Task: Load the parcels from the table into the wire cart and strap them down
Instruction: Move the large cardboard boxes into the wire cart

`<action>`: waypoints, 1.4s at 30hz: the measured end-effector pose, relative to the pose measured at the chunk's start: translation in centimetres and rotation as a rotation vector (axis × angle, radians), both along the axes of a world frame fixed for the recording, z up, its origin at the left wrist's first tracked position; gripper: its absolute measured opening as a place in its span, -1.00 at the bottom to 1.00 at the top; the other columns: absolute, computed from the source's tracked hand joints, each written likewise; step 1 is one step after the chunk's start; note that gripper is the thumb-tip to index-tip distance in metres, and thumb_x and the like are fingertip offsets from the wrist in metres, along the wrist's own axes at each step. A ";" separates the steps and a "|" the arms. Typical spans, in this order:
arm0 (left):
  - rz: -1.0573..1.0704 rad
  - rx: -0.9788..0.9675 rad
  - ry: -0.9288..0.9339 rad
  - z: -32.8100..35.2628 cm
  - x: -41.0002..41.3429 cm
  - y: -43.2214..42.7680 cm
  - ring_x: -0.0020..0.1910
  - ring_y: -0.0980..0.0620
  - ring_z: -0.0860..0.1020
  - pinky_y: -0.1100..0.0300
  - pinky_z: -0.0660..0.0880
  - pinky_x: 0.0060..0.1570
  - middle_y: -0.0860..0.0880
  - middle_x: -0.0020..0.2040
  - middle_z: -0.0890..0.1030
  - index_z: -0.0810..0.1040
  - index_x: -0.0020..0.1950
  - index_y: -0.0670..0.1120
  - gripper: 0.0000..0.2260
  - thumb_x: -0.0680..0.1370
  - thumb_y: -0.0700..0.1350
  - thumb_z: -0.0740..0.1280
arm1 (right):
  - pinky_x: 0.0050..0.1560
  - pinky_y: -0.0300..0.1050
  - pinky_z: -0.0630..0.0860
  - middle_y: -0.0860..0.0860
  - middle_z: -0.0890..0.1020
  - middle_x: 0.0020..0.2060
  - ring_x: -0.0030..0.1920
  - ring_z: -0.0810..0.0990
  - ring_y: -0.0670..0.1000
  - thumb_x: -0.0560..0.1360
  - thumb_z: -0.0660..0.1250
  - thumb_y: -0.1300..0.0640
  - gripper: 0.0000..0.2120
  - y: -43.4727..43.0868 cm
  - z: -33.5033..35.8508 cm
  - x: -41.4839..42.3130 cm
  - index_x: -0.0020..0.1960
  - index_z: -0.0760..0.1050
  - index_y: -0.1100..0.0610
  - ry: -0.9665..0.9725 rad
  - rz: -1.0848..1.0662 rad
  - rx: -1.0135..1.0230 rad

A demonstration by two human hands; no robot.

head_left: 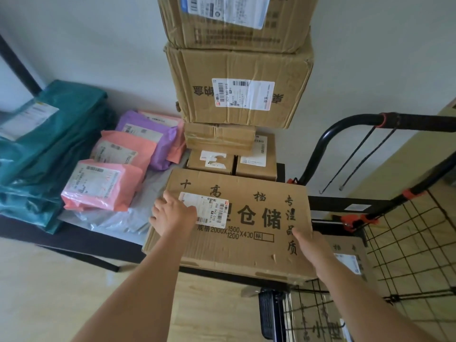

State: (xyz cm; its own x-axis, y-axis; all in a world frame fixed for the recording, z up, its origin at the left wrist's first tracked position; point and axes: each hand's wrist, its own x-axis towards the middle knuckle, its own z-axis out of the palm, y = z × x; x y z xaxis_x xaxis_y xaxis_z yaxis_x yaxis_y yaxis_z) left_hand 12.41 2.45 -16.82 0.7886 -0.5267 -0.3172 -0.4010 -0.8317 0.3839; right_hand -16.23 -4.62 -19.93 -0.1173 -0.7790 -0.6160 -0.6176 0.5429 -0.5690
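Brown flat cardboard box (pixel 246 225) sits lower centre, overhanging the dark table (pixel 81 244); left hand (pixel 172 214) lies flat on top; right hand (pixel 312 246) clasps the right edge; likely risk: the lopsided hold lets it tilt, slipping short of the black wire cart (pixel 419 125) at right

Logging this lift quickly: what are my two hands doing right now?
Left hand: open, laid flat on top of the large cardboard box, partly over its label.
Right hand: grips the box's right edge, thumb on top.
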 end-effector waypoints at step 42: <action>0.182 -0.441 -0.342 8.3 -27.8 -3.3 0.25 -0.21 0.34 -0.08 0.27 0.23 -0.21 0.30 0.40 0.29 0.44 -0.17 -0.45 0.58 0.16 0.18 | 0.02 0.01 0.38 0.07 0.53 0.04 0.04 0.46 0.12 0.50 0.27 -0.30 -0.37 -2.6 6.1 -27.8 0.39 0.41 0.12 -0.238 -0.276 -0.301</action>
State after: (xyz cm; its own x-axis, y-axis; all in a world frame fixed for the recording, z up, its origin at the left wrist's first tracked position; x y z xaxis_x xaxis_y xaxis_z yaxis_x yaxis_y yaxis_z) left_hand -15.44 -0.90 -8.56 0.8980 -0.3974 0.1891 -0.4283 -0.6903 0.5832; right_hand -43.99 -7.24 -13.88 -0.2283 -0.8867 -0.4020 -0.3071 0.4574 -0.8345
